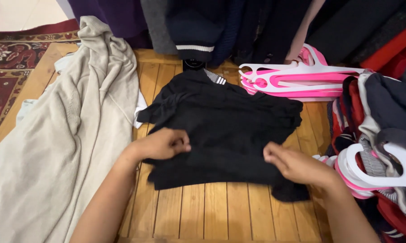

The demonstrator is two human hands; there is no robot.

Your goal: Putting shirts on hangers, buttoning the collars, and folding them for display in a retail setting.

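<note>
A black knitted top (pixel 225 121) lies spread on a slatted wooden table (pixel 203 211), its collar end pointing away from me. My left hand (pixel 160 144) pinches the garment's near left edge with closed fingers. My right hand (pixel 293 164) grips the near right edge, where the fabric bunches beneath it. Both forearms reach in from the bottom of the head view.
A large beige sweater (pixel 68 135) drapes over the table's left side. Pink and white plastic hangers (pixel 293 76) lie at the back right, and more hangers (pixel 374 171) rest among a heap of mixed clothes on the right. Dark garments hang along the back. A patterned rug (pixel 9 58) covers the floor at left.
</note>
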